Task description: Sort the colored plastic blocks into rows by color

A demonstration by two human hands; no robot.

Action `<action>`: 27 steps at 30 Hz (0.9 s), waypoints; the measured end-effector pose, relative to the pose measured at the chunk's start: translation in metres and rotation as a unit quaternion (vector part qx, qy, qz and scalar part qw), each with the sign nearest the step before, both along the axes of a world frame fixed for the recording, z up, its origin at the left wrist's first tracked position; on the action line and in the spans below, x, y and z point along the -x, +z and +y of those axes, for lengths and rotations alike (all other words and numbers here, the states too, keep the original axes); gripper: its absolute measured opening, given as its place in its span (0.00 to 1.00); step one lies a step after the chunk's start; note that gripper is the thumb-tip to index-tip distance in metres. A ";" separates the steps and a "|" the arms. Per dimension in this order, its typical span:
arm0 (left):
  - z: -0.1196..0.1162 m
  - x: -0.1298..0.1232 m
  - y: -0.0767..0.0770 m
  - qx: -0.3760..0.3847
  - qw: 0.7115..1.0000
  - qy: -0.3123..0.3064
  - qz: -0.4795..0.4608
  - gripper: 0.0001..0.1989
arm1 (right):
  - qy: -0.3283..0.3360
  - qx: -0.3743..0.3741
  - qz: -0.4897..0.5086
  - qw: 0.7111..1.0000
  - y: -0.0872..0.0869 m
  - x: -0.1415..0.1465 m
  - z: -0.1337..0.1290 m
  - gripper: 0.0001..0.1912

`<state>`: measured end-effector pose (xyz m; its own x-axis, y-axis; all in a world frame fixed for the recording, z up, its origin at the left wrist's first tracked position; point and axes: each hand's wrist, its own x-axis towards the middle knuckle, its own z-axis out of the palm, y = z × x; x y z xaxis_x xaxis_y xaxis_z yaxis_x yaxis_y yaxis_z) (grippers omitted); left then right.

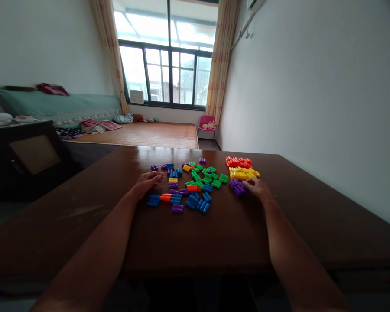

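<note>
My right hand is closed at the right edge of a purple block pile, its fingertips pinching a purple block there. Directly behind that pile lie a yellow block group and an orange-red block group. At the left side of the loose blocks, my left hand hovers low with fingers curled together; whatever they may hold is hidden. Close to it are purple blocks and a blue block. Mixed green blocks, blue blocks and an orange block spread between my hands.
Everything lies on a glossy dark brown table. Beyond it stand a bed with folded cloths and a pink chair holding a soft toy. A dark cabinet is at the left, a white wall at the right.
</note>
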<state>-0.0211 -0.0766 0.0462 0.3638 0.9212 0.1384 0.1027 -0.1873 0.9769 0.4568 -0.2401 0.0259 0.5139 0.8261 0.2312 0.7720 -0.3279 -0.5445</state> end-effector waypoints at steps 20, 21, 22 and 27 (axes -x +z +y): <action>0.011 -0.004 -0.012 -0.024 0.994 0.085 -0.062 0.22 | 0.302 -0.058 -0.203 0.930 0.038 0.190 0.057 0.12; 0.010 -0.004 -0.013 -0.023 0.994 0.084 -0.064 0.21 | 0.289 -0.051 -0.210 0.933 0.037 0.191 0.071 0.12; 0.010 -0.004 -0.013 -0.023 0.994 0.082 -0.066 0.20 | 0.272 -0.042 -0.214 0.937 0.035 0.191 0.087 0.13; 0.013 -0.004 -0.016 -0.010 0.994 0.081 -0.077 0.18 | 0.210 0.014 -0.220 0.952 0.020 0.183 0.160 0.17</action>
<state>-0.0175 -0.0638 0.0302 0.1848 0.9621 0.2007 -0.0177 -0.2009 0.9794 0.2733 -0.0804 0.0454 -0.0050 0.9466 0.3223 0.9898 0.0506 -0.1334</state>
